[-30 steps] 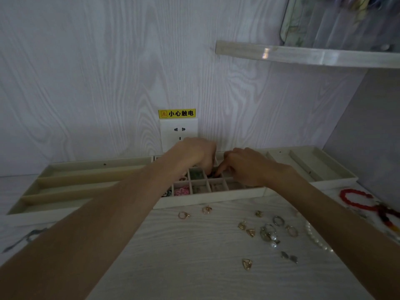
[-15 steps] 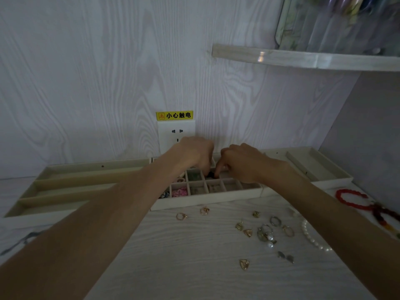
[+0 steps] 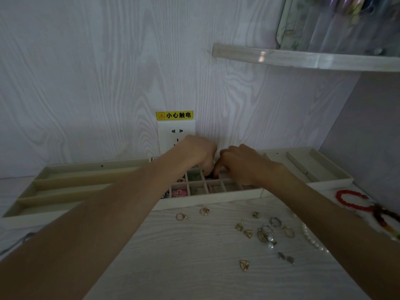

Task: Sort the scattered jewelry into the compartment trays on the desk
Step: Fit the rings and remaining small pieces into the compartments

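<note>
A cream tray of small square compartments stands at the back of the desk. Both my hands reach into its rear cells. My left hand and my right hand meet with curled fingertips over a small dark piece; which hand holds it is unclear. Pink beads and a green item lie in nearby cells. Loose rings and gold and silver pieces are scattered on the desk in front.
A long-slotted tray sits at the left and another tray at the right. A red bead bracelet and a pearl strand lie at the right. A wall socket and a shelf stand behind.
Both hands stayed over the same rear cells, fingertips working closer together. The view shifted slightly.
</note>
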Motion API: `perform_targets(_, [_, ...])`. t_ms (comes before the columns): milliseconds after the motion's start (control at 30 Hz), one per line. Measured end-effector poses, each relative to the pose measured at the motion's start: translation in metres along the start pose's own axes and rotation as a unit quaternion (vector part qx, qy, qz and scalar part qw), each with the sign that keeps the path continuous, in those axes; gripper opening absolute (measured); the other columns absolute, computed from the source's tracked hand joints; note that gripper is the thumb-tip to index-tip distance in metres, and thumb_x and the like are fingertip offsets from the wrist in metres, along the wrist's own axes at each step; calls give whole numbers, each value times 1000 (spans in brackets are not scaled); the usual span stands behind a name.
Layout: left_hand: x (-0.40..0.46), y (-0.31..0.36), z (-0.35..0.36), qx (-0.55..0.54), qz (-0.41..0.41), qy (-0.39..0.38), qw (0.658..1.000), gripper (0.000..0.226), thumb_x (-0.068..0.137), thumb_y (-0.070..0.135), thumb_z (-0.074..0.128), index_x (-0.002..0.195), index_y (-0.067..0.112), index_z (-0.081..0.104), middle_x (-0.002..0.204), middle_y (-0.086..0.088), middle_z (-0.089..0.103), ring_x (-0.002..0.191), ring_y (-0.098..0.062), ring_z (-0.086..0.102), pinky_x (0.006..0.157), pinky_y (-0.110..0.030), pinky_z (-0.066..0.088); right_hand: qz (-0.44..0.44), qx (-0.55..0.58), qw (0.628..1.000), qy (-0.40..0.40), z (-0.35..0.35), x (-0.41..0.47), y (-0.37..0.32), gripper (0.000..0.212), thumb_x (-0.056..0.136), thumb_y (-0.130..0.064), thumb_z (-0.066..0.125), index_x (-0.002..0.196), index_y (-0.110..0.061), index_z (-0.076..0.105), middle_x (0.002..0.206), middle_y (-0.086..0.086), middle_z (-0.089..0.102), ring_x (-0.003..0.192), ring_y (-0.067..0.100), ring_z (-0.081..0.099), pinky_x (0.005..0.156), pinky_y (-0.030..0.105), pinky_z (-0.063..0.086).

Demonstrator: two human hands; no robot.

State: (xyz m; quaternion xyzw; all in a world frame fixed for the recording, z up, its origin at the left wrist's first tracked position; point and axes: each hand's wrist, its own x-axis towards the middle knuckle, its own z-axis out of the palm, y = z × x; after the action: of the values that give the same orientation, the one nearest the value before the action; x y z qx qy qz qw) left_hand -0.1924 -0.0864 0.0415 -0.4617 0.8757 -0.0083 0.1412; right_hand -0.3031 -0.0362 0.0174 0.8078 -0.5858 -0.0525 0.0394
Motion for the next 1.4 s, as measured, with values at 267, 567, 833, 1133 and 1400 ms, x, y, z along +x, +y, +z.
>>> perform_targets(267, [-8,-13,1,-30,27,71,997,11,80,25,64,82,14,67,77,3,61,68,-13,55,49,-22,32,-1,61,998,3,-1,-7,9,49,93,-3,38,114,-38,64,93,-12,44,84,7,40,66,20,26])
perform_targets(567, [-43,-30,46,-86,74,160,981,45,90,34,48,134,40,46,95,8,48,95,-14,52,65,-28,33,18,95,995,38,6,-20,19,55,91,3,37,123,-36,58,72,-19,27,82,8,39,57,18,25])
perform_targets(833, [-42,-23,57,-68,101,211,970,38,91,31,44,126,42,55,108,5,59,101,-17,57,61,-27,34,0,75,993,86,11,-27,9,63,89,5,39,128,-43,51,75,-8,33,77,13,36,55,21,19])
perform_targets(1133, [-34,-26,62,-57,99,197,974,35,93,32,39,120,41,60,104,6,58,97,-17,56,64,-28,37,3,32,999,35,13,-18,2,42,95,-12,44,129,-36,53,102,1,48,105,22,47,77,27,22])
perform_targets(1400, [-36,-27,60,-58,100,173,978,35,94,34,36,118,42,60,98,5,58,95,-17,56,67,-30,42,8,22,999,37,12,-17,-1,44,95,-10,42,128,-36,54,111,1,51,106,21,48,78,28,23])
